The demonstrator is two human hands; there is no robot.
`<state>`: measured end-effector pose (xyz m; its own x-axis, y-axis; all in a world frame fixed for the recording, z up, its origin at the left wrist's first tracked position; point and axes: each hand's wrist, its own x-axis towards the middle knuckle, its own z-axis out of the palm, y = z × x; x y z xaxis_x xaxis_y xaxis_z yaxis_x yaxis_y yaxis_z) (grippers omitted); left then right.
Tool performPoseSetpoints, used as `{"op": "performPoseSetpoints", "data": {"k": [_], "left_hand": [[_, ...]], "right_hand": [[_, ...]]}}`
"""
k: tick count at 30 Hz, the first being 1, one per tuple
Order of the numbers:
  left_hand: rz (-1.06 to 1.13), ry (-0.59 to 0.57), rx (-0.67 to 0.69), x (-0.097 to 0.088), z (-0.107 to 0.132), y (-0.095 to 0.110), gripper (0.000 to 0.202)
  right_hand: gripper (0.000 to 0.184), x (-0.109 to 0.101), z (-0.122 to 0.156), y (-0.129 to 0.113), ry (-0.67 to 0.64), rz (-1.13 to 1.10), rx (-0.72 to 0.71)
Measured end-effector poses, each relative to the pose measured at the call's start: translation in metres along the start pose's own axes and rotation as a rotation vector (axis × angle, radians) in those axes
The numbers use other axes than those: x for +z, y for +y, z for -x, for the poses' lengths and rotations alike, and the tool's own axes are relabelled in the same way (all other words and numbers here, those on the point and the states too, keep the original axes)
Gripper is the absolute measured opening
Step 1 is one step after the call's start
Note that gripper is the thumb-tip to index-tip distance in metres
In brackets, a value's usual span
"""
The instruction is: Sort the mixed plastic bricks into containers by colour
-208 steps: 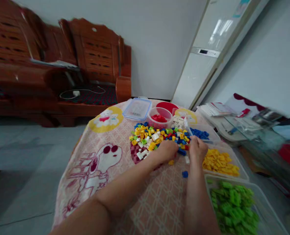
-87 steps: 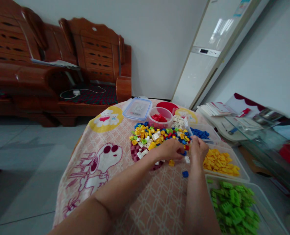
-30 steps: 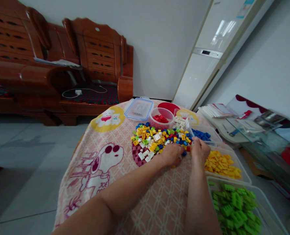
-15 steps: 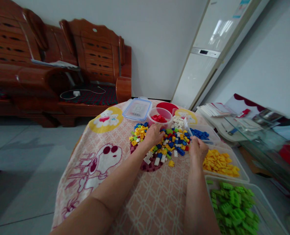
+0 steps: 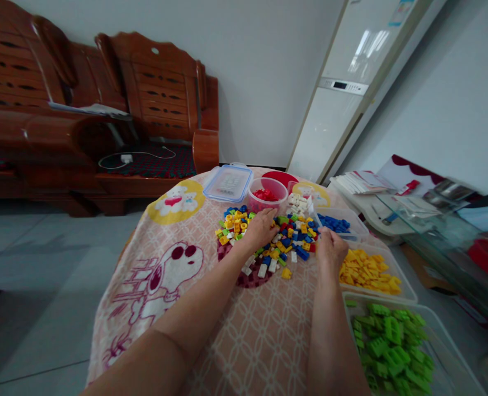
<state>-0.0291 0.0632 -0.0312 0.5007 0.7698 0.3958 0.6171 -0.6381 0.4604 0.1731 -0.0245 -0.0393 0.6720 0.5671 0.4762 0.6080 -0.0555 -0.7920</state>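
A mixed pile of toy building bricks (image 5: pixel 293 242) in yellow, blue, white, green and red lies on the tablecloth. My left hand (image 5: pixel 261 228) reaches over the pile, fingers stretched forward and thumb apart, just in front of a round pink tub (image 5: pixel 285 199) with red bricks (image 5: pixel 265 195) inside. At the pile's right edge, my right hand (image 5: pixel 332 246) is closed with its fingertips together; whatever they may hold is too small to make out. It is beside a clear box (image 5: pixel 361 231) of blue bricks (image 5: pixel 332 223).
Yellow bricks (image 5: pixel 367 270) and green bricks (image 5: pixel 394 346) fill clear boxes along the right. White bricks (image 5: pixel 299 204) are grouped behind the pile. A blue-rimmed lid (image 5: pixel 229 183) lies at the back left. A glass-topped stand (image 5: pixel 425 220) adjoins the table's right side.
My left hand's fingers have stretched out slightly forward over the pile. My right hand stays almost in place, and the whole view has shifted a little.
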Motion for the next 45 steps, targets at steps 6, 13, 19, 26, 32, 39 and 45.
{"op": "performPoseSetpoints", "data": {"k": [6, 13, 19, 26, 32, 39, 45], "left_hand": [[0.001, -0.032, 0.124, 0.007, -0.017, 0.024, 0.047], [-0.178, -0.092, 0.276, 0.022, -0.062, 0.051, 0.042], [-0.305, -0.228, 0.212, 0.028, -0.085, 0.056, 0.038], [-0.383, -0.292, 0.306, 0.026, -0.093, 0.052, 0.039], [-0.398, -0.306, 0.42, 0.022, -0.085, 0.045, 0.044], [-0.389, -0.267, 0.476, 0.023, -0.078, 0.038, 0.048], [-0.099, -0.054, 0.283, 0.012, -0.051, 0.05, 0.042]], "right_hand": [[0.041, -0.001, 0.0, -0.006, 0.004, -0.002, 0.018], [0.043, -0.001, 0.001, -0.004, 0.0, 0.019, -0.003], [0.042, -0.002, 0.001, -0.006, -0.013, 0.009, 0.002], [0.042, -0.003, 0.003, -0.01, -0.015, 0.028, 0.006], [0.044, -0.002, 0.002, -0.007, -0.006, 0.003, -0.005], [0.043, -0.003, 0.002, -0.01, 0.0, -0.01, 0.0], [0.045, -0.001, 0.001, -0.003, 0.001, 0.002, 0.017]]}}
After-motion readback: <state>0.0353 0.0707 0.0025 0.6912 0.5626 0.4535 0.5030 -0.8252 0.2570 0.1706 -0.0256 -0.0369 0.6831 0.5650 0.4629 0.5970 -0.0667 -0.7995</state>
